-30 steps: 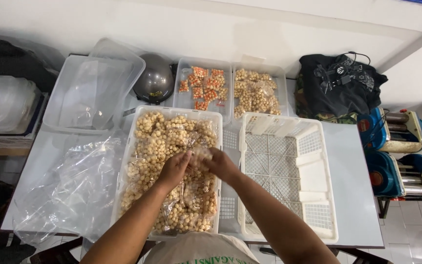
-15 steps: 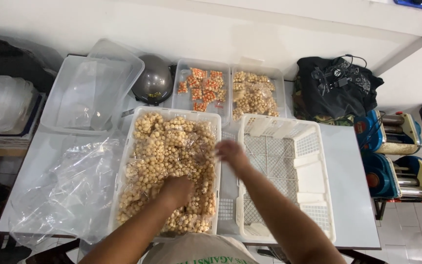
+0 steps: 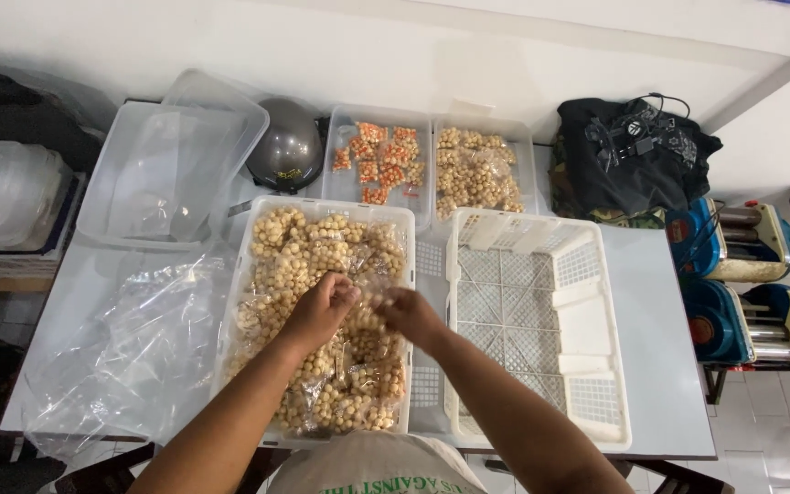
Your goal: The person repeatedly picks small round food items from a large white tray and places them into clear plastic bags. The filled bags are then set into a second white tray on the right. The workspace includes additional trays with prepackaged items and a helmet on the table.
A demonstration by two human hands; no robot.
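Note:
A white crate in front of me is full of small clear bags of round tan snacks. Over its middle, my left hand and my right hand pinch the two ends of one clear bag of tan snacks. To the right stands a second white lattice crate, with nothing in it.
Two clear tubs at the back hold orange snack packs and tan snack packs. A grey helmet, clear lidded bins, a crumpled plastic sheet, a black bag and blue machines surround the table.
My left hand has come up out of the snack pile and my right hand has moved back from the crate's edge. Both now meet on one bag.

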